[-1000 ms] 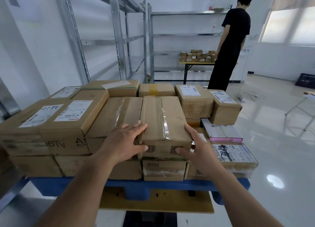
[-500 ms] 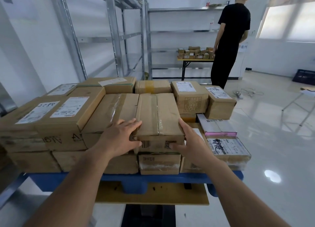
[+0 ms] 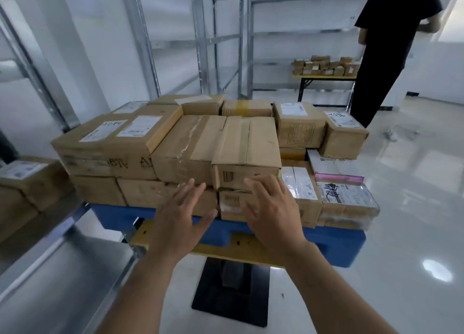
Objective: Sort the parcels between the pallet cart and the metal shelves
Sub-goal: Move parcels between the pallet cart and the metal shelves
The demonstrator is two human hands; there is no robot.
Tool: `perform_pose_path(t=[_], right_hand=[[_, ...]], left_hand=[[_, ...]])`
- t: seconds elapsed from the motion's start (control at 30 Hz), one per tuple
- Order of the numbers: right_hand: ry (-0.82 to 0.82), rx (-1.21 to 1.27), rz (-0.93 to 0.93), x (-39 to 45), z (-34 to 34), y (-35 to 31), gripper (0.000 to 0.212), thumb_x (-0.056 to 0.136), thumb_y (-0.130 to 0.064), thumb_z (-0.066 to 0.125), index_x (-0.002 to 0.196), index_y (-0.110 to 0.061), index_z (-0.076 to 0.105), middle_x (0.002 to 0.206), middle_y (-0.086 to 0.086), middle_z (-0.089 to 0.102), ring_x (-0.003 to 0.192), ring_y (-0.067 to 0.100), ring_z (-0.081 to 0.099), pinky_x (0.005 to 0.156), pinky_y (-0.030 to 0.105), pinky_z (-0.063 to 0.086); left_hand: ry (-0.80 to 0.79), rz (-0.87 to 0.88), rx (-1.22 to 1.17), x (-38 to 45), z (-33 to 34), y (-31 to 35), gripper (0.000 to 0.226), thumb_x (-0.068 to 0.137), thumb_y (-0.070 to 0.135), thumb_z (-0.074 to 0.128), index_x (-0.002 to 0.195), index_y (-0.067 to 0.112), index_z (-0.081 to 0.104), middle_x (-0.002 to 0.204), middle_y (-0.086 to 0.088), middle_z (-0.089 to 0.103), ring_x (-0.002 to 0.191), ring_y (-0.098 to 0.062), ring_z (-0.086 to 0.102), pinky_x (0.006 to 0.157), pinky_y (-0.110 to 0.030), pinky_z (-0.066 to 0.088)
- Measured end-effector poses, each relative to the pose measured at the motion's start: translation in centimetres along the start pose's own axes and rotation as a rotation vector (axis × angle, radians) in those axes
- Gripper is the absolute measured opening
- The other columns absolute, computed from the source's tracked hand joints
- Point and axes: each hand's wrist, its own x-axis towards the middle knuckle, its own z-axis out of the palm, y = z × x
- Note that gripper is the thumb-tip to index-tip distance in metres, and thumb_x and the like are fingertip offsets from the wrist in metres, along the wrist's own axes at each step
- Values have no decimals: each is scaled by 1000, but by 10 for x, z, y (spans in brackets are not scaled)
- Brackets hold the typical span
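Observation:
Several brown cardboard parcels are stacked on a blue pallet cart [image 3: 334, 243]. A long taped parcel [image 3: 248, 145] lies on top at the front middle, its barcoded end facing me. My left hand [image 3: 180, 215] hovers in front of the stack with fingers spread, holding nothing. My right hand [image 3: 271, 208] is also spread, just before the end of that parcel and the box under it; I cannot tell whether it touches. Metal shelves [image 3: 221, 40] stand behind the cart, and a metal shelf surface [image 3: 50, 283] lies at my lower left.
A parcel [image 3: 27, 180] sits on the left shelf. A person in black [image 3: 386, 47] stands at the back right beside a yellow table [image 3: 324, 77] with small boxes. The cart's black base [image 3: 231, 293] is on the glossy floor before me.
Both hands have let go of the long taped parcel and pulled back toward me, fingers now spread. The parcel stays on the stack. My view has shifted back and left.

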Motion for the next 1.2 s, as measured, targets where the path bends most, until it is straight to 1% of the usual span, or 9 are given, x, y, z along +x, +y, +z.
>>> perform_pose_path(t=[0.17, 0.4, 0.47, 0.6, 0.7, 0.87, 0.97, 1.03, 1.2], right_hand=[[-156, 49, -64, -24, 25, -25, 28, 79, -20, 71, 105, -10, 66, 101, 7, 61, 91, 24, 58, 73, 36, 52], [-332, 49, -165, -25, 53, -58, 37, 87, -28, 63, 120, -12, 59, 115, 8, 59, 105, 27, 55, 86, 38, 47], [-374, 58, -197, -20, 63, -72, 43, 90, -34, 56, 129, -15, 53, 123, 7, 56, 113, 26, 51, 92, 38, 45], [-410, 66, -268, -7, 91, -106, 49, 93, -39, 51, 137, -18, 46, 130, 7, 53, 117, 26, 48, 95, 39, 42], [-422, 102, -298, 6, 115, -139, 49, 94, -40, 50, 137, -17, 48, 129, 8, 54, 116, 27, 50, 92, 39, 43], [-506, 167, -343, 34, 163, -202, 54, 96, -48, 39, 144, -22, 36, 148, 6, 37, 135, 24, 36, 105, 41, 38], [-526, 193, -384, 52, 191, -237, 55, 97, -47, 40, 144, -21, 35, 147, 7, 39, 133, 24, 38, 103, 38, 40], [-539, 203, -410, 64, 211, -259, 54, 97, -47, 39, 144, -20, 36, 144, 6, 42, 132, 22, 40, 101, 36, 40], [-533, 298, -420, 91, 263, -304, 46, 96, -39, 48, 133, -12, 50, 128, 9, 57, 117, 23, 54, 85, 32, 46]], left_hand=[[33, -100, 73, -44, 8, -16, 66, 88, 52, 49, 143, 18, 37, 148, -7, 37, 137, -25, 33, 110, -46, 28], [37, -303, 166, -81, 1, -52, 69, 87, 57, 49, 145, 23, 30, 151, -3, 32, 139, -22, 28, 111, -44, 28], [45, -355, 191, -87, -5, -65, 70, 87, 60, 44, 145, 25, 27, 153, -2, 29, 140, -21, 25, 112, -43, 24], [51, -453, 231, -99, -24, -96, 81, 78, 72, 15, 147, 29, 21, 156, 1, 19, 143, -18, 18, 114, -39, 16], [83, -506, 200, -108, -47, -128, 74, 85, 66, 31, 148, 27, 21, 156, -1, 20, 143, -19, 17, 115, -39, 15], [151, -603, 233, -120, -88, -186, 67, 91, 57, 40, 146, 19, 30, 153, -7, 28, 141, -23, 25, 113, -43, 22], [229, -658, 218, -122, -107, -221, 77, 85, 66, 27, 141, 15, 41, 148, -10, 37, 136, -27, 35, 110, -44, 27], [233, -702, 211, -122, -117, -246, 85, 79, 70, 19, 143, 17, 38, 148, -9, 36, 136, -25, 33, 111, -41, 25], [262, -759, 183, -118, -138, -306, 79, 86, 70, 28, 143, 15, 38, 147, -9, 39, 135, -26, 35, 109, -39, 28]])
